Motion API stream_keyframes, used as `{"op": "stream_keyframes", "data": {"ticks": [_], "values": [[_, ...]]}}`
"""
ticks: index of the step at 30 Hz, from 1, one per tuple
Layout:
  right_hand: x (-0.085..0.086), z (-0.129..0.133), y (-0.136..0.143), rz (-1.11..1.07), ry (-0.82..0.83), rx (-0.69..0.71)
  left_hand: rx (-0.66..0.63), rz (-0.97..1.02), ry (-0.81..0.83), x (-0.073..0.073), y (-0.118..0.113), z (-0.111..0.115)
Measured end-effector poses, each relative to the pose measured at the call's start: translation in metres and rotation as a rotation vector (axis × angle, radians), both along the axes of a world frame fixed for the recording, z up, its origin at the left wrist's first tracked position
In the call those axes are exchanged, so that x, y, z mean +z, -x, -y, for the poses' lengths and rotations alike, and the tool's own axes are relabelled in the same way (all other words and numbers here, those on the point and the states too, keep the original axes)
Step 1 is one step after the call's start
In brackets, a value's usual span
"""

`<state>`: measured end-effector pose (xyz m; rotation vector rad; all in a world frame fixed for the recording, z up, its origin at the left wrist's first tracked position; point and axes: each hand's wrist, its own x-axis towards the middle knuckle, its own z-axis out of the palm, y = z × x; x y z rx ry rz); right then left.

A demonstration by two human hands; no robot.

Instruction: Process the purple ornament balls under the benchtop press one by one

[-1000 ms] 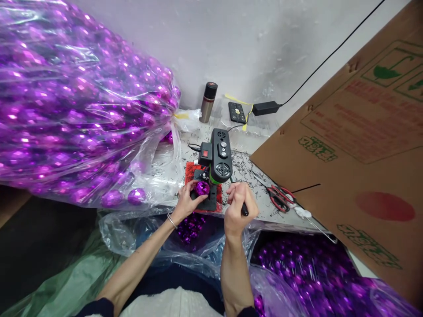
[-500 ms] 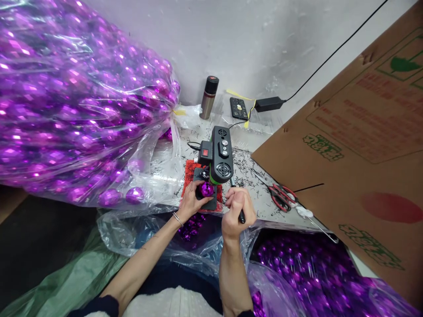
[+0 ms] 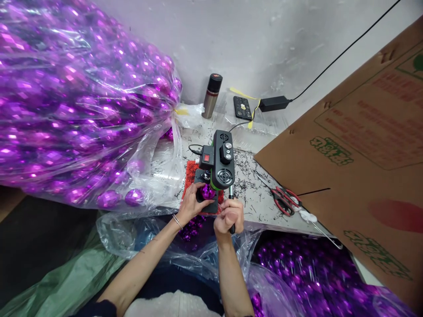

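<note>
My left hand (image 3: 193, 200) grips a shiny purple bauble (image 3: 207, 192) between thumb and fingers, on the dark base of a small black bench drill press (image 3: 224, 158). The machine's head overhangs the bauble, so the contact point above it is hidden. My right hand (image 3: 229, 215) is wrapped round the black handle of the press's lever (image 3: 231, 193), just right of the base. Under the machine lies a red mat (image 3: 191, 174) strewn with dark shavings.
A clear bag of purple baubles (image 3: 82, 114) fills the left. Behind stand a flask (image 3: 212, 97), a phone (image 3: 242, 108) and a power adapter (image 3: 275, 103). Red-handled scissors (image 3: 284, 200) lie beside a cardboard box (image 3: 363, 154). More purple baubles (image 3: 304, 264) sit below the table's edge.
My right hand has swung the lever handle left and slightly down, closer to the base. My left hand keeps the bauble in about the same place. The view has shifted slightly.
</note>
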<state>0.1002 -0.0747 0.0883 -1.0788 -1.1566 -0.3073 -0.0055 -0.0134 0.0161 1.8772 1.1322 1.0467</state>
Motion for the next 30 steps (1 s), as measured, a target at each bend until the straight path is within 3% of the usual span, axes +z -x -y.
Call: {"op": "stream_keyframes", "data": {"ticks": [22,25,30], "values": [[-0.024,-0.006,0.004,-0.049,-0.020,0.030,0.003,0.030,-0.012,-0.002,-0.003,-0.005],[-0.011,-0.005,0.004,-0.084,-0.029,0.052,-0.012,0.034,0.005,0.001,-0.005,-0.008],[0.047,0.003,-0.001,-0.214,0.177,0.041,-0.057,0.005,-0.014,0.004,0.005,0.006]]}}
